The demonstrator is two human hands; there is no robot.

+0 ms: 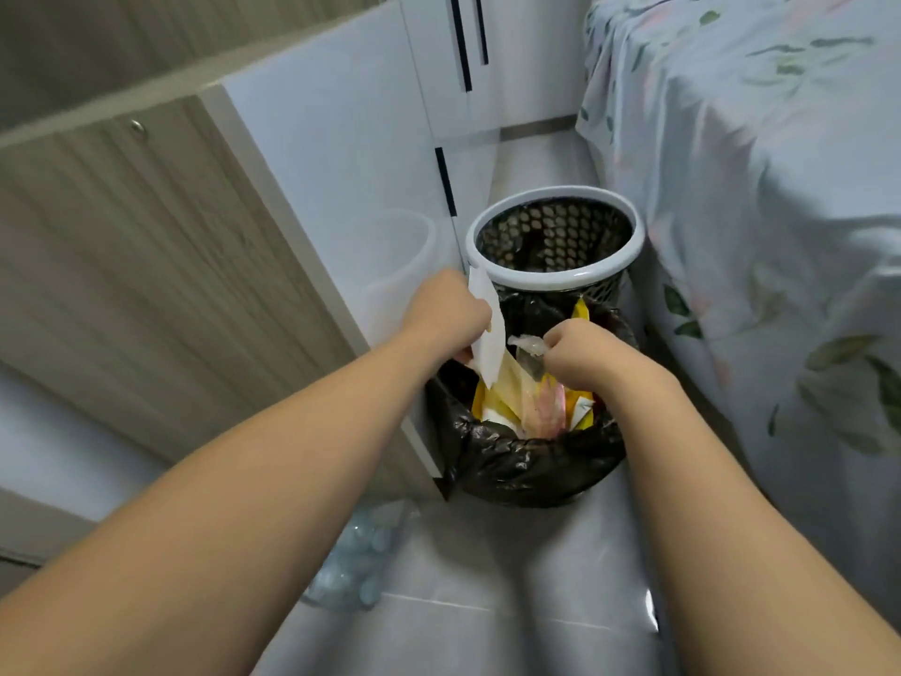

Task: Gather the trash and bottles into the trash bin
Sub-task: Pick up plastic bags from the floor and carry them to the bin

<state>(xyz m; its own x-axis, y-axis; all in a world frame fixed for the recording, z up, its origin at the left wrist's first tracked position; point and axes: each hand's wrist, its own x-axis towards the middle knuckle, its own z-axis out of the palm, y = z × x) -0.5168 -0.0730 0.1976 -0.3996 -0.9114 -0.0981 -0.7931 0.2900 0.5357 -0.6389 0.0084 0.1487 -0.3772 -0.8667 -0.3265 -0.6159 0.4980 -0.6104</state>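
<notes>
A trash bin lined with a black bag [531, 468] stands on the floor between a cabinet and a bed, holding yellow and pink wrappers [536, 407]. My left hand [446, 312] grips a white piece of paper [490, 341] over the bin's left rim. My right hand [587, 353] pinches a crumpled clear plastic wrapper [529, 351] above the bin's middle. Behind this bin stands a second bin, black mesh with a white rim [553, 275]. A clear bag of plastic bottles [358, 561] lies on the floor under my left forearm.
A wood-grain cabinet [146, 265] with a white side panel [341, 163] stands at the left. The bed with a floral sheet [760, 187] fills the right. A white wardrobe [492, 56] is at the back. Grey tiled floor [512, 592] runs between them.
</notes>
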